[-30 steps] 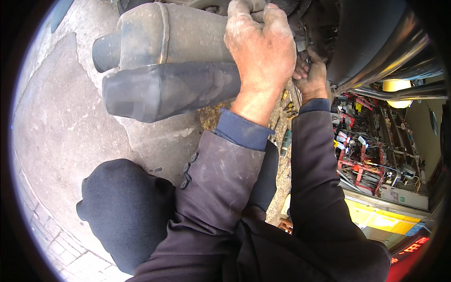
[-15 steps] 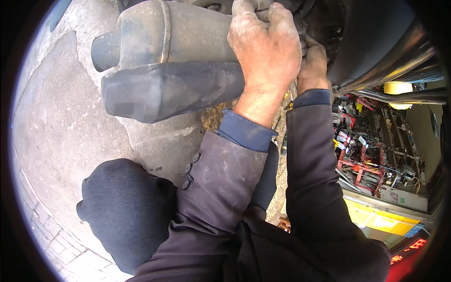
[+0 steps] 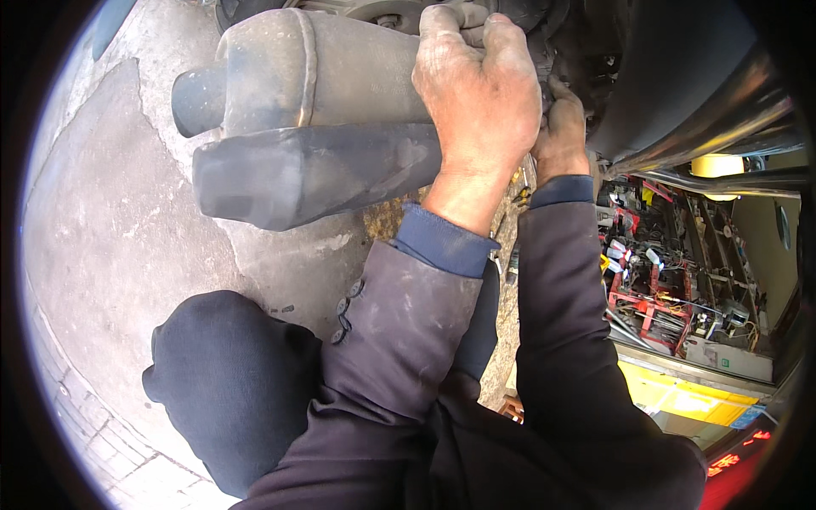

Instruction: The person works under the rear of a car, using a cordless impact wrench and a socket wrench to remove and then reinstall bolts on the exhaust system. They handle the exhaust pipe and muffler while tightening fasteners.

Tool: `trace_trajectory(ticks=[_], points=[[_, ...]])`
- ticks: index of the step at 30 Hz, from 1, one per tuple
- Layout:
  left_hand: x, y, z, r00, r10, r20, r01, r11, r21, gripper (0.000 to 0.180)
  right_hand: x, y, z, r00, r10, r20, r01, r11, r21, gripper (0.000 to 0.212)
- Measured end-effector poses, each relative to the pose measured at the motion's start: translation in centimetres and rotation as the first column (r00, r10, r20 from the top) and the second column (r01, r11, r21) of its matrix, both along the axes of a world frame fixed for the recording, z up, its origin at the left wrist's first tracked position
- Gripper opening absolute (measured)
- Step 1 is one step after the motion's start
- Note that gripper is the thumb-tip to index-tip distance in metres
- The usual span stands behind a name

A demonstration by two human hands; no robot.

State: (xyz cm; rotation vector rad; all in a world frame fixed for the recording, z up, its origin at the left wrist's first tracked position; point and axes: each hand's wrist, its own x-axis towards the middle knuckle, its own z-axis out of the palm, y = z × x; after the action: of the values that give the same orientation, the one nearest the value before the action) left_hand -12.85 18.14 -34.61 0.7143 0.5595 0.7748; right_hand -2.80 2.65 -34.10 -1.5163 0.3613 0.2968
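My left hand is closed, its dusty fingers curled at the dark underside of a vehicle, probably a motorbike. What they grip is hidden behind the knuckles. Just right of it, my right hand is also closed, thumb and fingers bent together by the dark mechanical parts; I cannot make out what is between them. Left of my hands lies a dusty grey exhaust muffler with a seam band and a short tailpipe. Alongside it, on the near side, runs a long dark grey casing. My left wrist passes close to both.
A large dark curved body panel and shiny tubes overhang at upper right. Behind, a cluttered rack holds several tools and red frames above a yellow panel. Cracked concrete spreads left; my dark-clothed knee is lower left.
The muffler and casing appear slightly lower and further right in the picture. Both my hands stay at the same place on the vehicle, with only a small shift.
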Motion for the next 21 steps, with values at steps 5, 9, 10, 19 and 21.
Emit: trace_trajectory(ticks=[5, 9, 10, 19, 21], points=[[-0.1, -0.2, 0.0, 1.0, 0.008, 0.02, -0.008, 1.0, 0.001, 0.019, 0.6, -3.4, 0.3, 0.997, -0.072, 0.016, 0.074, 0.991, -0.112, 0.024], [-0.2, -0.4, 0.1, 0.998, 0.036, 0.048, -0.037, 0.999, 0.016, 0.018, 0.7, -1.0, 0.5, 0.998, -0.065, -0.019, 0.062, 0.992, -0.109, 0.023], [-0.3, -0.4, 0.2, 0.995, -0.054, 0.085, 0.061, 0.994, -0.091, 0.018, 1.0, 0.1, 0.3, 0.996, -0.081, 0.021, 0.082, 0.995, -0.056, 0.023], [-0.1, 0.2, 0.3, 0.999, 0.001, -0.044, 0.0, 1.0, 0.025, 0.019, 5.2, 5.6, -1.8, 0.983, -0.139, 0.117, 0.106, 0.961, 0.254, 0.028], [0.0, 0.2, 0.3, 0.999, 0.031, -0.032, -0.029, 0.999, 0.036, 0.019, 2.7, 2.4, -1.4, 0.952, -0.26, 0.16, 0.263, 0.965, 0.002, 0.027]])
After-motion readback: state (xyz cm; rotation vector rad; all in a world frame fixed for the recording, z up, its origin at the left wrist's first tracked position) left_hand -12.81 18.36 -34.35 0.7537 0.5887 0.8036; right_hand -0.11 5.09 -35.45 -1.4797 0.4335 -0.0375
